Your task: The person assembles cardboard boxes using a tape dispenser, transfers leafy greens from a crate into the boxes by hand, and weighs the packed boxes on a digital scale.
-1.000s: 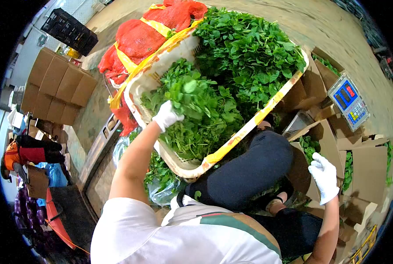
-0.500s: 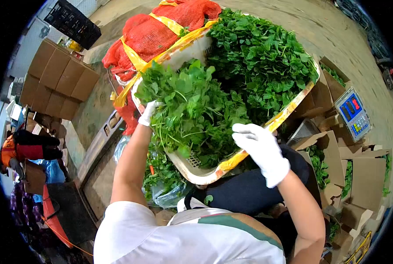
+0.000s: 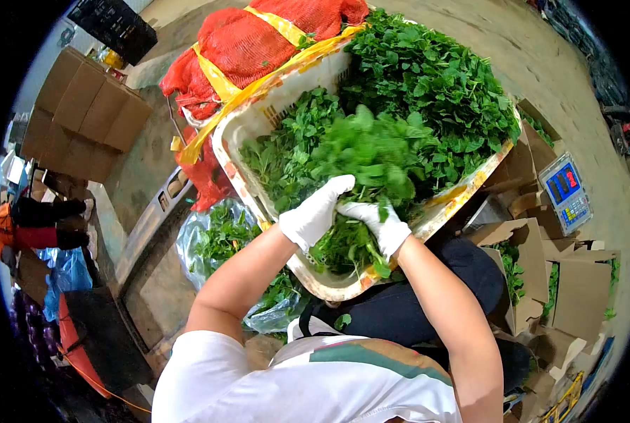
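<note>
Both my hands wear white gloves and meet over the front of a white plastic basket [image 3: 239,166] filled with leafy green herbs that resemble mint. My left hand [image 3: 318,211] closes on the lower left side of a bunch of herbs [image 3: 371,151], whose leaves are blurred by motion. From the right, my right hand [image 3: 380,224] wraps round the stems of the same bunch, fingers partly hidden by leaves. Loose herbs [image 3: 294,123] lie behind it in the basket, and a dense heap [image 3: 435,92] fills the back right.
Red mesh sacks [image 3: 248,53] tied with yellow tape lie beyond the basket. A plastic bag of greens [image 3: 219,236] sits at its left. To the right are open cardboard boxes [image 3: 530,261] with greens and a digital scale display [image 3: 565,192]. A person's legs [image 3: 54,224] show far left.
My left hand has moved right and down from the basket's left rim to meet my right hand. The bunch has swung right, and both hands now close on it.
</note>
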{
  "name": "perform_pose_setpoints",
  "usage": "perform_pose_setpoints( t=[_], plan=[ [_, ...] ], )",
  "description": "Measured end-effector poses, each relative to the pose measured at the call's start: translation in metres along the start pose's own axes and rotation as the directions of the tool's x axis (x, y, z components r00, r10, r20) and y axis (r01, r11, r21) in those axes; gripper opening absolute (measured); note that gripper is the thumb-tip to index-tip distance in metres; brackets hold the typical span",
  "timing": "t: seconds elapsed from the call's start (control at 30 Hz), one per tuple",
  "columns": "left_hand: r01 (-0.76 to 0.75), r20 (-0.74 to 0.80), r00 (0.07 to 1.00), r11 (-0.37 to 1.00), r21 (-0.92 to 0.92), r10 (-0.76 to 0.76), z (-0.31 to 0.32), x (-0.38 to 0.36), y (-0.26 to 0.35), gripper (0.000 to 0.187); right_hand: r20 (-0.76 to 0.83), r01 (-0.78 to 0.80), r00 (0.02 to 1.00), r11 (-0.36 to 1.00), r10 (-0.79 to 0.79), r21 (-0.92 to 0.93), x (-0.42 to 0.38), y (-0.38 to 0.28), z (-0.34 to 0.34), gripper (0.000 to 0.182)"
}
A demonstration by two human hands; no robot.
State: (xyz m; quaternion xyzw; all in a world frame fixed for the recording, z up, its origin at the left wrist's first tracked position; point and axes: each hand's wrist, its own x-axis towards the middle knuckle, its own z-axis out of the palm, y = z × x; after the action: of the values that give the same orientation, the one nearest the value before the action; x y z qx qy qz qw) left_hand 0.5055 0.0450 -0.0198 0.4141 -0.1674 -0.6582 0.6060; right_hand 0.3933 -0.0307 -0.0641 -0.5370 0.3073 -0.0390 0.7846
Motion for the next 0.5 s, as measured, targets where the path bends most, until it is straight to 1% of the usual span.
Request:
perform_pose_setpoints(
  t=[0.03,0.07,0.1,0.13,0.17,0.23,0.27,0.3,0.33,0.37,0.4,0.43,0.47,0.5],
  plan=[
    [-0.032,0.036,0.999,0.999,0.043,0.031,-0.003,0.004,-0.004,0.042,-0.046,0.067,0.997,0.998,-0.067,0.014,0.007,0.015,-0.009,0.041],
    [-0.012,0.007,1.000,0.999,0.052,0.012,-0.004,0.003,-0.001,0.042,-0.091,0.135,0.987,0.991,-0.133,0.021,0.013,0.031,-0.017,0.036],
    [0.005,-0.020,1.000,0.998,0.059,-0.004,-0.002,0.002,0.004,0.042,-0.223,0.153,0.972,0.928,-0.079,0.338,0.018,0.045,-0.023,0.018],
    [0.203,-0.271,0.944,0.979,0.033,-0.186,-0.002,-0.001,0.015,0.044,-0.388,0.133,0.921,0.968,-0.040,0.215,0.018,0.056,-0.028,0.017],
    [0.169,-0.291,0.943,0.986,-0.008,-0.164,-0.012,0.000,0.020,0.043,-0.402,0.111,0.915,0.979,-0.034,0.169,0.017,0.052,-0.035,0.018],
    [-0.052,-0.247,0.968,0.999,-0.014,0.047,-0.051,0.004,0.027,0.038,-0.332,0.091,0.943,0.977,-0.022,0.193,0.012,0.040,-0.045,0.020],
    [-0.139,-0.443,0.861,0.953,0.268,0.250,-0.046,-0.006,0.033,0.030,-0.275,0.084,0.961,0.969,-0.018,0.231,0.009,0.032,-0.047,0.021],
    [-0.123,-0.502,0.818,0.938,0.325,0.281,-0.068,-0.004,0.026,0.028,-0.221,-0.020,0.967,0.910,0.122,0.415,-0.012,-0.010,-0.029,0.020],
    [0.029,-0.528,0.834,0.943,0.331,0.160,-0.084,0.000,0.018,0.032,-0.105,-0.034,0.991,0.902,0.088,0.430,-0.017,-0.016,-0.033,0.019],
    [0.180,-0.555,0.831,0.926,0.331,0.037,-0.079,-0.003,0.023,0.036,-0.106,-0.041,0.990,0.899,0.097,0.435,-0.029,-0.033,-0.023,0.021],
    [0.116,-0.541,0.840,0.958,0.262,0.046,-0.063,-0.009,0.013,0.044,-0.116,-0.044,0.988,0.905,0.102,0.422,-0.031,-0.036,-0.019,0.023],
    [0.125,-0.524,0.851,0.957,0.263,0.033,-0.077,0.005,-0.011,0.050,-0.125,-0.045,0.987,0.911,0.105,0.409,-0.033,-0.039,-0.016,0.025],
    [0.183,-0.461,0.880,0.977,0.112,-0.112,-0.066,0.005,-0.011,0.053,-0.439,-0.160,0.860,0.955,0.259,0.248,-0.032,-0.039,-0.010,0.030],
    [0.255,-0.369,0.896,0.966,-0.032,-0.249,-0.058,0.004,-0.009,0.056,-0.179,-0.086,0.974,0.953,0.142,0.292,-0.036,-0.038,-0.012,0.032]
  ],
)
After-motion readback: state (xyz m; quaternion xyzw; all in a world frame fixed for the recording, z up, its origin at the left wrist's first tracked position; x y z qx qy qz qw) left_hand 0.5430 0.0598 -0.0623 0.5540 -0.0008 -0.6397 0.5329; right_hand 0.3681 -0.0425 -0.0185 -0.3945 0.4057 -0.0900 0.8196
